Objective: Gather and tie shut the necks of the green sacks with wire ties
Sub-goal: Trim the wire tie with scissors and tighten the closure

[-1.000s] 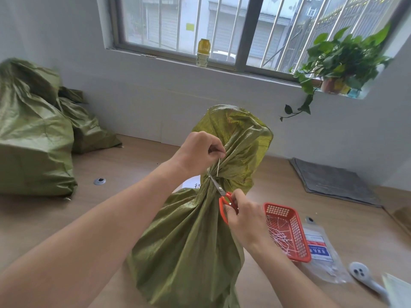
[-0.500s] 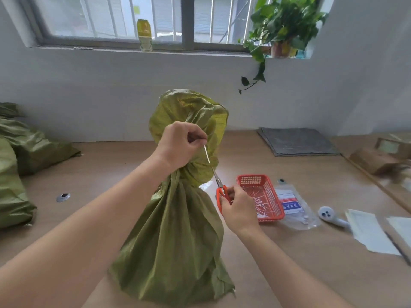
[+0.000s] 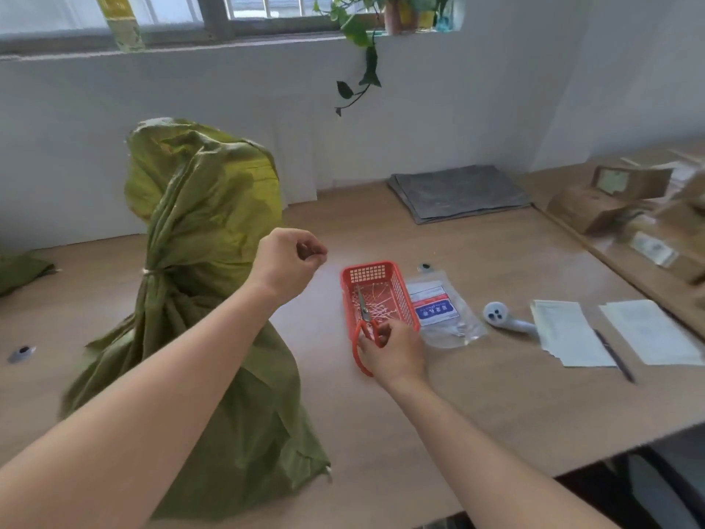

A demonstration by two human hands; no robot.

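Green sack (image 3: 213, 299) stands upright left of the red basket (image 3: 372, 274), its neck gathered and bound by a wire tie (image 3: 152, 271). Left hand (image 3: 286, 261) hovers just left of the basket, fingers curled, thumb against fingertips (whether it pinches anything: cannot tell). Right hand (image 3: 396, 355), at the basket's near end, grips red-handled scissors (image 3: 365, 313), blades lying over the loose ties (image 3: 383, 305) inside the basket.

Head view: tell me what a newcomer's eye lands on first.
The tall green sack stands left on the table, its neck cinched by a wire tie. To its right, the right hand holds orange-handled scissors over a red basket of loose ties.
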